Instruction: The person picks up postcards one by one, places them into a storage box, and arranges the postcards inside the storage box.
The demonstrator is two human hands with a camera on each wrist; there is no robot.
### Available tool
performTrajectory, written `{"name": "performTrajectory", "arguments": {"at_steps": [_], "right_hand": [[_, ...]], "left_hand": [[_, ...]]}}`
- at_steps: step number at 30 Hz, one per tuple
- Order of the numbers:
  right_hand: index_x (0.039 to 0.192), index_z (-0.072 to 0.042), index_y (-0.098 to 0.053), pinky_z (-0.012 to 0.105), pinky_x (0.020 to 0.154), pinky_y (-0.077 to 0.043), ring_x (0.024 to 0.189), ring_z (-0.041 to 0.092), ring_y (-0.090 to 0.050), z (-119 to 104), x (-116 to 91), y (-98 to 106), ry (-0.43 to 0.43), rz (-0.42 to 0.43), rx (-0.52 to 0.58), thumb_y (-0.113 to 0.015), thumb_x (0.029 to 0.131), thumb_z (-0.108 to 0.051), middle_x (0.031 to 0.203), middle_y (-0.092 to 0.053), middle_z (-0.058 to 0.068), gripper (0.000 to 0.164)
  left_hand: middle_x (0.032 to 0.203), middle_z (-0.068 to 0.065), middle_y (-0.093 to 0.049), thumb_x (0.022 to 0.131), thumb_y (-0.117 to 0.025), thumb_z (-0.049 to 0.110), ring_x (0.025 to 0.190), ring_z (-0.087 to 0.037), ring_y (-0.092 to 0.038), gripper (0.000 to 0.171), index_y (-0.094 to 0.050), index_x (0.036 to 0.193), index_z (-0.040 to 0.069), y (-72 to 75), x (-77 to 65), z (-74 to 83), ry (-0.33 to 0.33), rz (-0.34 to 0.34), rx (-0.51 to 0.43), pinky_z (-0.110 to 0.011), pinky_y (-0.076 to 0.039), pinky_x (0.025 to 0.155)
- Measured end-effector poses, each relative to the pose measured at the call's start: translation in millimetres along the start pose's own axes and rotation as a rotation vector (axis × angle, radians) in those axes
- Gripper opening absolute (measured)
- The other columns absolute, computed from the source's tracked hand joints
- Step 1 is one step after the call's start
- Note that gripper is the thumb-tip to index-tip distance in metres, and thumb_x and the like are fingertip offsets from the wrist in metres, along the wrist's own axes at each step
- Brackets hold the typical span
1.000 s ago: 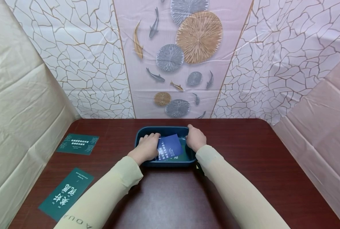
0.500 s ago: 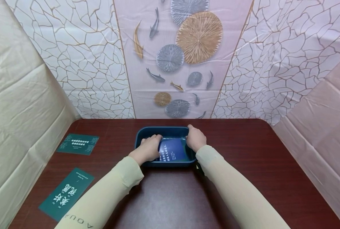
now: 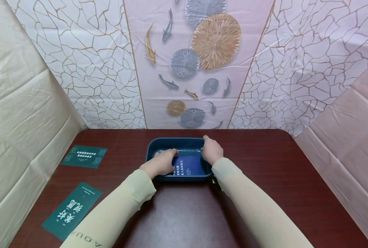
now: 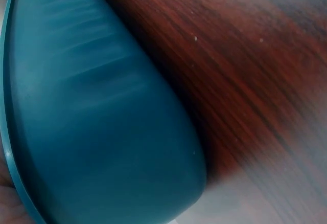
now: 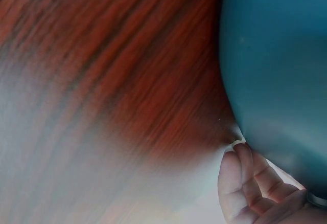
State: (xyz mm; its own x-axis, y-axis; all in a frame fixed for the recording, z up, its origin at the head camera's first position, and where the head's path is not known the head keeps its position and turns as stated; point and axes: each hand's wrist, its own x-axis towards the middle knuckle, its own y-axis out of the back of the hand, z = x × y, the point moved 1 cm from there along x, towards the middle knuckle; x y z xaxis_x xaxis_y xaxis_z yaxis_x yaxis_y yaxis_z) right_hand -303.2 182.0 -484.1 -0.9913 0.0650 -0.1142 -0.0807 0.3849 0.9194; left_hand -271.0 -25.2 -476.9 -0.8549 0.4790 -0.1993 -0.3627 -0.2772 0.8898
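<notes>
A dark teal tray (image 3: 179,178) sits on the table, in front of the far wall. My right hand (image 3: 212,150) grips its right end; in the right wrist view curled fingers (image 5: 240,178) lie against the outside of the tray wall (image 5: 276,70). Inside the tray, a blue card (image 3: 190,166) with white writing lies nearly flat. My left hand (image 3: 162,162) reaches over the near left rim and holds the card's left side, which it hides. The left wrist view mostly shows the tray's outer wall (image 4: 102,111), with a sliver of the hand (image 4: 10,203) behind the rim.
Two green cards with white writing lie on the left of the reddish-brown table (image 3: 280,179): one farther back (image 3: 84,156), one nearer (image 3: 72,210) beside the left sleeve (image 3: 115,206). Patterned cloth (image 3: 184,86) hangs behind the table, and plain cloth (image 3: 25,103) at its sides.
The blue card has gone from tilted to nearly flat and lower in the tray. My left hand has moved slightly right and down with it. The right hand and tray stay in place.
</notes>
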Motion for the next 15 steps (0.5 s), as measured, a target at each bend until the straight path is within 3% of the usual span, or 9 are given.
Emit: {"name": "performTrajectory", "arguments": {"at_steps": [10,15], "right_hand": [[0.148,-0.015,-0.038,0.043,0.069,-0.051,0.086,0.024,-0.061,-1.0,-0.7,0.9,0.002,0.008,-0.002,-0.059,0.097,-0.018,0.124,-0.062,0.012,0.055],[0.148,-0.015,-0.037,0.041,0.066,-0.051,0.083,0.024,-0.061,-0.6,0.0,-0.6,-0.005,0.003,0.003,-0.059,0.097,-0.019,0.122,-0.062,0.012,0.056]], "left_hand": [[0.137,-0.006,-0.053,0.089,-0.068,0.016,0.124,-0.025,-0.048,0.056,-0.047,0.14,0.011,0.8,-0.2,-0.9,0.003,-0.013,0.0,-0.052,-0.028,0.107],[0.138,-0.005,-0.052,0.09,-0.068,0.016,0.126,-0.025,-0.047,0.056,-0.046,0.141,0.012,0.7,-0.8,-1.2,0.009,-0.029,0.004,-0.051,-0.028,0.108]]}}
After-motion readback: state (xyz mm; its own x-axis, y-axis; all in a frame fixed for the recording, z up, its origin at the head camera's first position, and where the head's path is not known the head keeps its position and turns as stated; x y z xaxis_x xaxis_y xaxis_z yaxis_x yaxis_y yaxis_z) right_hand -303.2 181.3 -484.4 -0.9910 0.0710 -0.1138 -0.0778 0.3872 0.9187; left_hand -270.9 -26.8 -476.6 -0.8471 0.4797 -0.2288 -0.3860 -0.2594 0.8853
